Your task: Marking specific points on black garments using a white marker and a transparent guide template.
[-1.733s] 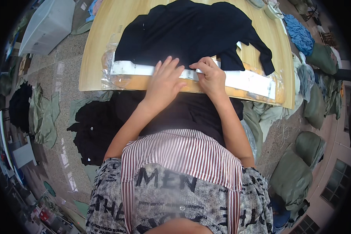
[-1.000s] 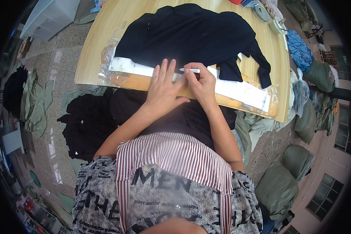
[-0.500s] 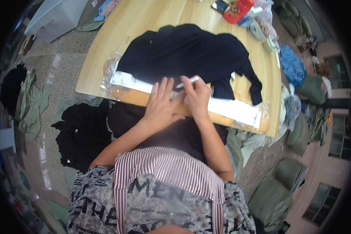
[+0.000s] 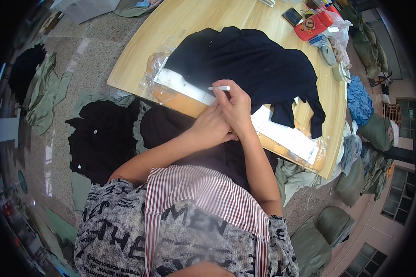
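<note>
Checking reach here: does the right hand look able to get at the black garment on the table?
Probably yes: the right hand is close beside the black garment, with nothing visible between them. It holds a white pen-like tool, though, which may limit its grip.

The light is quite bright on the surface (image 4: 138,64), and the white paper (image 4: 286,136) looks almost burned out on its right part. The black cloth (image 4: 245,64) is so dark that only few folds can be seen. Pale glare shines on the floor (image 4: 108,39). A milky haze covers the apron (image 4: 226,194). Toward the rim, straight lines bend, details become soft, and the corners are black.
</note>
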`<state>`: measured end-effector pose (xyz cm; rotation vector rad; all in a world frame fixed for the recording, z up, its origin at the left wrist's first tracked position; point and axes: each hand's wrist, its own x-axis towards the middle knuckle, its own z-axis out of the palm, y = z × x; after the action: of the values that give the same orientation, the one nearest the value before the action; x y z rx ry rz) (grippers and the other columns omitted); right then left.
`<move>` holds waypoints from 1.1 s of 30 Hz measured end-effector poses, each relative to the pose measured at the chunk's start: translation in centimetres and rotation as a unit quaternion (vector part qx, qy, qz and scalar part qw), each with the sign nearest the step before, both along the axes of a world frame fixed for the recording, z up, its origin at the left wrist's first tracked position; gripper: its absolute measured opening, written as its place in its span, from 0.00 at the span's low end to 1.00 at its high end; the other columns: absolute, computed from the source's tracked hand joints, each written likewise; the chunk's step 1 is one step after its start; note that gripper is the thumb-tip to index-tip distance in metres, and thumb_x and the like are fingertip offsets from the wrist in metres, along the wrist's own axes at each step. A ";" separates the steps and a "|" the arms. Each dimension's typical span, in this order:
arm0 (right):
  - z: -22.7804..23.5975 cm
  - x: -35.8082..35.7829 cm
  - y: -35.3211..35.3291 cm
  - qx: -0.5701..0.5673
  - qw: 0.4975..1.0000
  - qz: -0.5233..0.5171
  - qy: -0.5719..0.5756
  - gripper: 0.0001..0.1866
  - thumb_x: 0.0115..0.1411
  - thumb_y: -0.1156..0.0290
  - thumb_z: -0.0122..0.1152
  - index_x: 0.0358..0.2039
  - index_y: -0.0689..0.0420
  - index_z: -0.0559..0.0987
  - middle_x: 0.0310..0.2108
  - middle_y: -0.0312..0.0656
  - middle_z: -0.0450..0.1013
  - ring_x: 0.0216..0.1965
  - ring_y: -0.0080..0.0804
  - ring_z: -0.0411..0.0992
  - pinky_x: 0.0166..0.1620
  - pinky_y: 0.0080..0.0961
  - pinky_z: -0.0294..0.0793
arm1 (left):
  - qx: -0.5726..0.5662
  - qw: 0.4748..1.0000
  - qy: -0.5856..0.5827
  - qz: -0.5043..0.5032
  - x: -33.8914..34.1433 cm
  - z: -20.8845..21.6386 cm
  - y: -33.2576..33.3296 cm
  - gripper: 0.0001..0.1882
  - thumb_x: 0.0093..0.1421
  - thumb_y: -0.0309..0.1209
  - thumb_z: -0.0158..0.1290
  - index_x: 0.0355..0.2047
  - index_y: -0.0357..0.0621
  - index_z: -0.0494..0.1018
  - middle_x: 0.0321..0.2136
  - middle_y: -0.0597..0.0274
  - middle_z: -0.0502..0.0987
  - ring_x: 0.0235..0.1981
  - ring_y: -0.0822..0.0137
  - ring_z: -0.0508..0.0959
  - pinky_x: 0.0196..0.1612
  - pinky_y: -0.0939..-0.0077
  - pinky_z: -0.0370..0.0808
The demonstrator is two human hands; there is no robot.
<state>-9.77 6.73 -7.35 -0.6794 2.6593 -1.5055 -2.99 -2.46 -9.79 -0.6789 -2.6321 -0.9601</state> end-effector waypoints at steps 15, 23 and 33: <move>-2.1 3.1 9.1 -0.313 0.926 -0.203 -0.063 0.12 0.66 0.65 0.53 0.26 0.55 0.72 0.17 0.30 0.67 0.16 0.10 0.57 0.19 0.10 0.52 | -0.185 0.979 -0.085 0.001 -7.1 3.3 0.3 0.08 0.52 0.25 0.49 0.33 0.42 0.75 0.36 0.53 0.77 0.44 0.56 0.75 0.42 0.60 0.69; -2.7 2.6 10.7 -0.276 0.939 -0.194 -0.073 0.11 0.66 0.65 0.53 0.31 0.59 0.74 0.20 0.34 0.69 0.16 0.12 0.59 0.19 0.11 0.57 | 0.199 0.789 0.238 0.530 -20.1 11.8 -33.3 0.17 0.58 0.33 0.40 0.28 0.32 0.76 0.29 0.35 0.77 0.35 0.40 0.77 0.39 0.56 0.72; -2.9 2.1 12.1 -0.232 0.952 -0.191 -0.062 0.10 0.66 0.65 0.52 0.34 0.59 0.75 0.21 0.33 0.70 0.18 0.11 0.60 0.21 0.10 0.57 | -0.116 0.649 -0.518 0.546 32.2 -32.1 -24.9 0.16 0.59 0.30 0.45 0.45 0.35 0.72 0.42 0.43 0.76 0.42 0.50 0.78 0.43 0.56 0.75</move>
<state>-7.64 18.88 -10.20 -0.0528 2.4515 -2.2251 29.22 -27.35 -41.92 1.8499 -3.0420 -0.5945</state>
